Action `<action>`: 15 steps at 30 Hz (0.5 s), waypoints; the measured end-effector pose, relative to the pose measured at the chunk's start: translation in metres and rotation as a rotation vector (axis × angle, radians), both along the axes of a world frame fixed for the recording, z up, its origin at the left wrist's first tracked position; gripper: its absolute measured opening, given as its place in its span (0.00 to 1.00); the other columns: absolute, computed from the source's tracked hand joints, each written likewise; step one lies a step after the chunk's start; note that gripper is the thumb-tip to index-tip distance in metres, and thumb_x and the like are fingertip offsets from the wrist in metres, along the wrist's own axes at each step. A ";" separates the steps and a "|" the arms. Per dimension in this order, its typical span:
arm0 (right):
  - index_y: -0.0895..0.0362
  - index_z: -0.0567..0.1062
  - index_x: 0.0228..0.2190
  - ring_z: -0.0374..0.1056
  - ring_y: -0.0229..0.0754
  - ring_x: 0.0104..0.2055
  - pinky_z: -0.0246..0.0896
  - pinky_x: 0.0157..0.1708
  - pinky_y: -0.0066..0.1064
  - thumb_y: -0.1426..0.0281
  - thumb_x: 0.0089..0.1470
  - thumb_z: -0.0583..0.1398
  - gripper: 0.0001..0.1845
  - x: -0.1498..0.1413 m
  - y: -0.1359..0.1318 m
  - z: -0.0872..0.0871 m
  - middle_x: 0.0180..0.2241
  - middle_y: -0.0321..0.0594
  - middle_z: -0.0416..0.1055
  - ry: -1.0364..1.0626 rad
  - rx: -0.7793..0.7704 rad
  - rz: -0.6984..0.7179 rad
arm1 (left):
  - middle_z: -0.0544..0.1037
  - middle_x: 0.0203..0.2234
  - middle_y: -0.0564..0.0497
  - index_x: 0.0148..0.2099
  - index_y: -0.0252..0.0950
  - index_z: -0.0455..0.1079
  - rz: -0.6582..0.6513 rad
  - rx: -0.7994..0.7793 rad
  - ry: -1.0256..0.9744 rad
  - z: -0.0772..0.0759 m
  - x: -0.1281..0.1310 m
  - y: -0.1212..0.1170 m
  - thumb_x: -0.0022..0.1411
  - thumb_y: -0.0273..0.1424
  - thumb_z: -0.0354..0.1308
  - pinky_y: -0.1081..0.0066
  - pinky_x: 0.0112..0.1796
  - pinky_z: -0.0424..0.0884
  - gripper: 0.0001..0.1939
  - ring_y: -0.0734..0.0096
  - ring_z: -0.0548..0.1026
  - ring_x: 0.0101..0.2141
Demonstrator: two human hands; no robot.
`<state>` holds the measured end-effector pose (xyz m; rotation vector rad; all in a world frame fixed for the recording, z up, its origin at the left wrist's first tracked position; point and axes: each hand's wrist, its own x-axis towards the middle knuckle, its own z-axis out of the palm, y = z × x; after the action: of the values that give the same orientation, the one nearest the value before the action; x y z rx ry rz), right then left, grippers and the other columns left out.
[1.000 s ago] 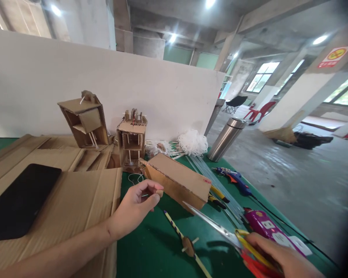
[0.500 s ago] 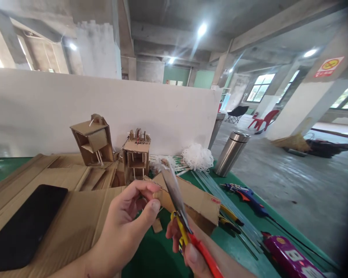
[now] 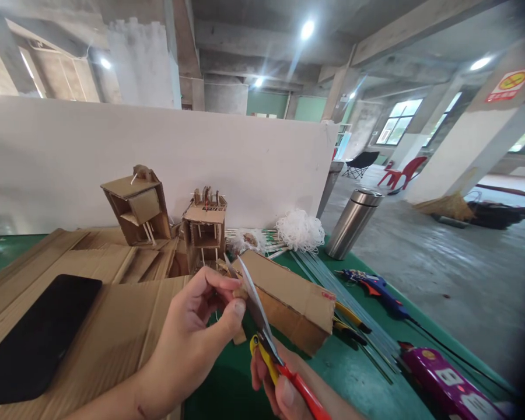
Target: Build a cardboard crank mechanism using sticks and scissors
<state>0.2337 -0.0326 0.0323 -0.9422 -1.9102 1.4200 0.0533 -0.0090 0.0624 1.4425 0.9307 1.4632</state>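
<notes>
My left hand (image 3: 203, 326) pinches a small piece of cardboard (image 3: 240, 293) between thumb and fingertips. My right hand (image 3: 280, 379) is wrapped around the red and yellow handles of a pair of scissors (image 3: 258, 309). The blades point up and away, a little apart, right beside the cardboard piece; whether they touch it I cannot tell. Behind the scissors a long cardboard box (image 3: 289, 286) lies on the green table (image 3: 227, 385). Part of another cardboard scrap (image 3: 240, 336) shows below the left fingertips.
At left a black phone (image 3: 48, 332) rests on flat cardboard (image 3: 122, 326). Two cardboard models (image 3: 135, 204) stand before a white panel (image 3: 245, 157). To the right are a steel flask (image 3: 354, 224), clear glue sticks (image 3: 332, 291), pliers (image 3: 352, 324), a glue gun (image 3: 376, 291) and a purple packet (image 3: 441, 379).
The scissor blades have spread apart and shifted slightly left, nearer the left fingertips. The cardboard piece now shows less beyond the left fingers. The camera view has shifted slightly.
</notes>
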 end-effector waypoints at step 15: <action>0.55 0.62 0.30 0.53 0.38 0.28 0.49 0.26 0.30 0.35 0.54 0.42 0.35 0.002 0.002 -0.005 0.28 0.36 0.58 -0.090 0.083 -0.035 | 0.71 0.26 0.54 0.34 0.36 0.70 0.038 -0.015 0.022 0.002 0.000 0.000 0.55 0.28 0.62 0.76 0.26 0.72 0.05 0.75 0.70 0.25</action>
<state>0.2356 -0.0307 0.0272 -1.0097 -1.9920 1.2878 0.0533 -0.0087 0.0642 1.4393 0.9860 1.4676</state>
